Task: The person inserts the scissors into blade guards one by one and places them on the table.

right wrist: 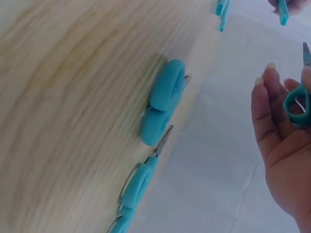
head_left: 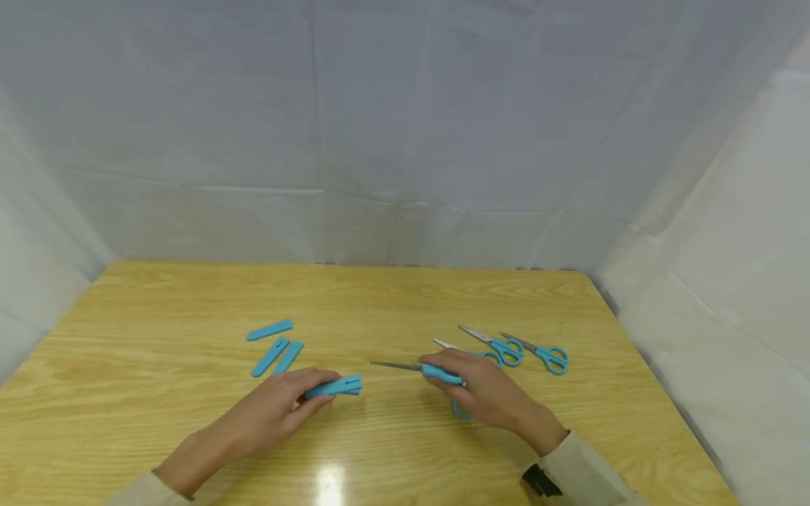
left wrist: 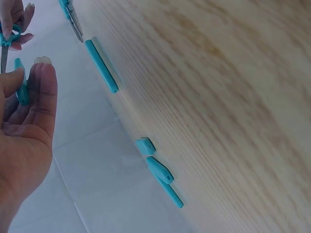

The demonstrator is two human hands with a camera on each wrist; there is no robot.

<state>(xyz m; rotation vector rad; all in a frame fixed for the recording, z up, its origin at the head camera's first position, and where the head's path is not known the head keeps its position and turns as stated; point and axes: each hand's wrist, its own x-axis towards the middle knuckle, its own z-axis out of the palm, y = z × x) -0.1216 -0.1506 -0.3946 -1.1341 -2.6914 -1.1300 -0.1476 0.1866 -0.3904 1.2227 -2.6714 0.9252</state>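
In the head view my left hand point(head_left: 285, 400) pinches a blue scissors cover point(head_left: 335, 386) between thumb and fingers, its slotted end facing right. Opposite it, my right hand point(head_left: 487, 386) grips a pair of scissors point(head_left: 443, 374) with blue handles. The blades point(head_left: 395, 365) are together and point left, their tip a short gap from the cover. From the left wrist view, the cover point(left wrist: 22, 92) lies across the fingers under the thumb. One handle loop of the scissors point(right wrist: 290, 108) shows beside the thumb in the right wrist view.
Three blue covers point(head_left: 270, 357) lie on the wooden table point(head_left: 158, 351) beyond my left hand. Several more blue-handled scissors point(head_left: 506, 350) lie beyond my right hand, one partly hidden behind it. White sheeting point(head_left: 380, 140) hangs around the back and sides.
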